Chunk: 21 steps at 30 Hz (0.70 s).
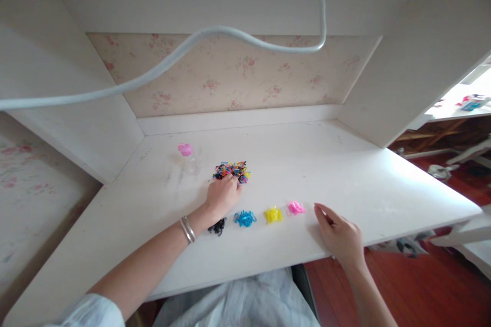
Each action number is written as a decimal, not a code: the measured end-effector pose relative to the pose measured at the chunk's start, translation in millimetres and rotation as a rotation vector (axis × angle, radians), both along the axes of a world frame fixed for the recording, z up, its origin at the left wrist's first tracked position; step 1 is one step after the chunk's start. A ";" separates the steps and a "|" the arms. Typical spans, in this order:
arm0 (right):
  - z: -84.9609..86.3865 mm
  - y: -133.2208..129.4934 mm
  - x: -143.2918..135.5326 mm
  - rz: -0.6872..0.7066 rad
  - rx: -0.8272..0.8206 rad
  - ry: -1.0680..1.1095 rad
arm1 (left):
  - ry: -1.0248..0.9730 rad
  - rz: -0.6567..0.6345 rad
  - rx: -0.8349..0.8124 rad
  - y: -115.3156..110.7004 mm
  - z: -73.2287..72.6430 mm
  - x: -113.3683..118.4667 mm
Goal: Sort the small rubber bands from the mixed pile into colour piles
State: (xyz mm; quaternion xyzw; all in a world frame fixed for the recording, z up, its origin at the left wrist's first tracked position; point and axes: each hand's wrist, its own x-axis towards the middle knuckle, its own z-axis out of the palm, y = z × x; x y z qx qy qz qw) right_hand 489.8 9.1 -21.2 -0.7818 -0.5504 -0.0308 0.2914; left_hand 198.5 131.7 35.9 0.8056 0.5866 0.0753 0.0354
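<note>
My left hand (224, 195) reaches into the near side of a loose pile of small multicoloured rubber bands (232, 169). Its fingers are closed and bent down onto the pile, with their tips partly hidden. Below that wrist, which wears a silver bangle, lies a heap of black rubber bands (218, 227), partly covered by the arm. A blue heap (245, 218), a yellow heap (273, 214) and a pink heap (295, 208) continue the row to the right. Just right of the pink heap, my right hand (340, 235) rests with thumb and forefinger tips together; anything between them is too small to make out.
A small clear container (192, 164) with a pink top (185, 149) is at the back left of the white tabletop (307, 153). A white cable (226, 30) crosses overhead. White side panels flank the desk, and red-brown flooring (383, 291) shows at the lower right.
</note>
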 end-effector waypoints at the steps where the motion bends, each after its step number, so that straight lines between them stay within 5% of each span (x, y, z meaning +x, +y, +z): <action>1: 0.3 0.0 -0.2 0.002 0.005 0.001 | 0.006 0.002 0.001 0.5 -0.5 0.5; 11: 3.6 -2.3 -4.1 -0.015 -0.004 -0.003 | -0.003 -0.026 -0.004 -10.2 11.0 -15.0; 21: 0.1 -0.3 -3.4 -0.034 -0.007 -0.040 | -0.045 -0.146 -0.078 -68.2 23.9 -32.0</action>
